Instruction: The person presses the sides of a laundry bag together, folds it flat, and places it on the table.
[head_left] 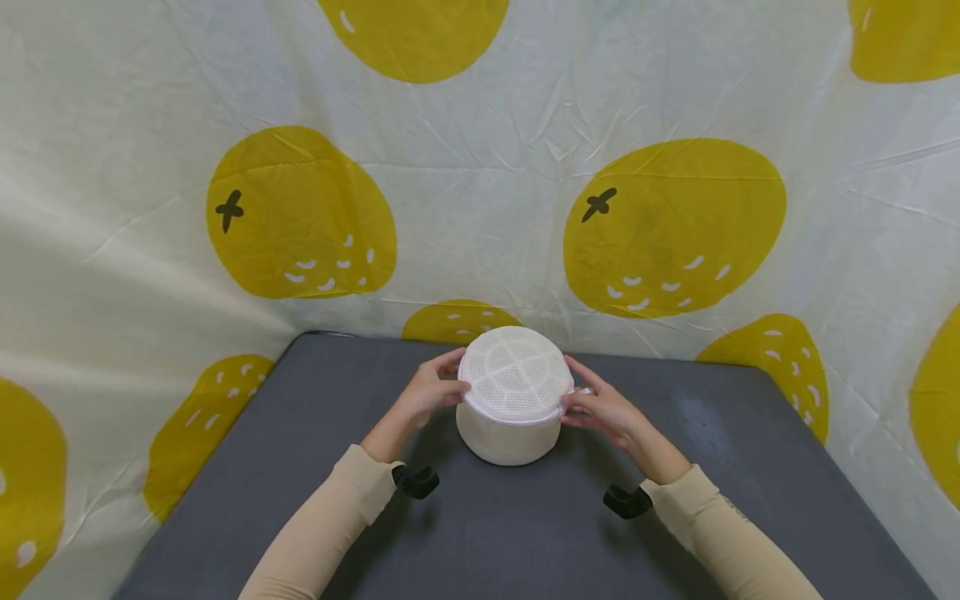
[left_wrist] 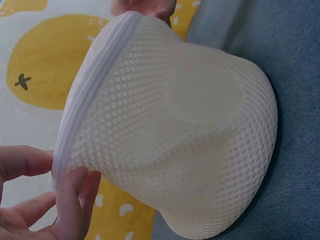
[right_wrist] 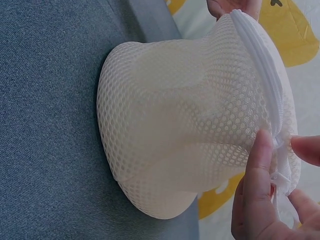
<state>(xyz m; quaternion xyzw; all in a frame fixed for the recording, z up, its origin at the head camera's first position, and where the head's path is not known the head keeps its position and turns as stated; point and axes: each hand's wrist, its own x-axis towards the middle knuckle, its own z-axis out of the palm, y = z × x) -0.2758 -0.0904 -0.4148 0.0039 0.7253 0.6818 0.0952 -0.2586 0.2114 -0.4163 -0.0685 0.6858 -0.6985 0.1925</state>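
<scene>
A white mesh laundry bag (head_left: 516,375), round and drum-shaped, stands upright on the dark table. Its zipper (left_wrist: 95,95) runs round the upper rim, and the mesh sides look creased and bulging in both wrist views. Pale rounded shapes (left_wrist: 205,92) show through the mesh. My left hand (head_left: 431,387) pinches the rim at the left between thumb and fingers. On the opposite side, my right hand (head_left: 603,408) pinches the rim beside the zipper's end (right_wrist: 282,172). A thin white loop (right_wrist: 286,207) hangs there by the right fingers.
The dark grey tabletop (head_left: 510,533) reaches back to a white cloth (head_left: 480,225) printed with yellow fruit, which hangs behind and along both sides. Each wrist wears a black camera mount, one at the left (head_left: 415,482) and one at the right (head_left: 628,502).
</scene>
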